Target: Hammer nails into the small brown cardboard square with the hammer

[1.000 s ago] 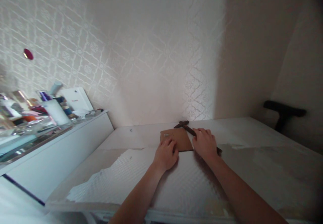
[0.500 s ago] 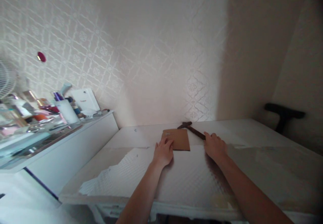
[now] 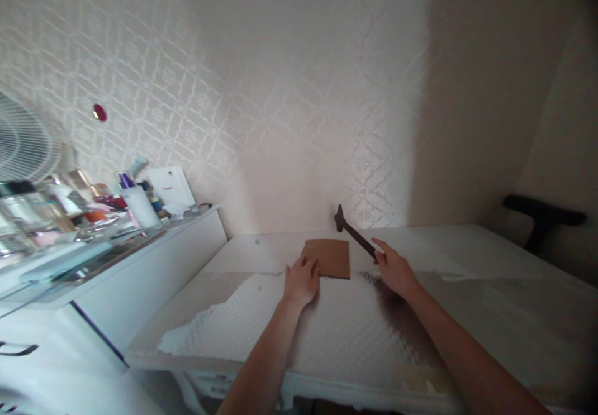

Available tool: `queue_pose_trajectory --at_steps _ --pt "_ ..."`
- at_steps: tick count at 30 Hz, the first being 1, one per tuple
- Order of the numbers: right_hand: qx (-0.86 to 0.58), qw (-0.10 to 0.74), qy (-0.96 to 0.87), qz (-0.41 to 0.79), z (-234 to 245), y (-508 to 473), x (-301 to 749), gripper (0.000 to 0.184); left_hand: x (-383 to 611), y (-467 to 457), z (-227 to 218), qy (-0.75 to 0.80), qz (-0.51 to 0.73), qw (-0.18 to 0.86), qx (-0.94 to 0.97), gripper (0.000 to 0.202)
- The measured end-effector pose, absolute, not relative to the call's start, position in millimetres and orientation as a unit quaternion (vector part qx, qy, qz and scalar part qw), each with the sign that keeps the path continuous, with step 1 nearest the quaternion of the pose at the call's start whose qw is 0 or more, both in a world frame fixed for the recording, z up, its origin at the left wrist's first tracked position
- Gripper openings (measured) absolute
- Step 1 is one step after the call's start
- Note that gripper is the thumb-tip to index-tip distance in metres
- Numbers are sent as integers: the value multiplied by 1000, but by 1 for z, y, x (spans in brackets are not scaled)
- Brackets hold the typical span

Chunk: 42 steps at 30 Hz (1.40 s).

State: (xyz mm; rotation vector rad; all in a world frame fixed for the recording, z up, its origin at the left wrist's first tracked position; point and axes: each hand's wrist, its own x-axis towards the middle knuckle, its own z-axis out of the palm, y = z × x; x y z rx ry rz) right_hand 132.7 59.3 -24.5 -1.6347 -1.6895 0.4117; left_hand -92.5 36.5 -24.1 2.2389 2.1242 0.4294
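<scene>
A square piece of brown cardboard (image 3: pixel 335 258) lies on the table in the middle of the view. My left hand (image 3: pixel 301 279) rests on its left edge with the fingers spread flat. Small pale marks or bits show near the cardboard's upper left corner, too small to make out. To the right, my right hand (image 3: pixel 392 268) grips the handle of a dark hammer (image 3: pixel 355 235), the index finger lifted off it. The hammer's head is tilted up in front of the wall, above and to the right of the cardboard.
A torn white textured sheet (image 3: pixel 219 324) covers part of the white table (image 3: pixel 467 247). On the left stands a white cabinet (image 3: pixel 154 278) crowded with bottles and a white box (image 3: pixel 172 187), with a fan (image 3: pixel 23 141) behind. A black T-shaped support (image 3: pixel 537 215) stands at the right.
The hammer's head has risen off the table and turned, lifted by my right hand. My left hand stays on the cardboard. The view has shifted slightly to the left.
</scene>
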Motion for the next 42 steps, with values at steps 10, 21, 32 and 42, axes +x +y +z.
queue_pose_trajectory --at_steps 10,21,32,42 --pt "-519 419 -700 256 -33 56 113 41 -95 39 -27 676 133 19 725 47" --pt "-500 417 -715 255 -31 54 110 45 -95 38 -26 681 132 23 720 47" --pt "-489 424 -706 286 -30 54 110 46 -96 41 -29 682 134 26 718 47" --pt "-498 429 -687 309 -28 55 110 44 -95 40 -28 682 132 22 719 46"
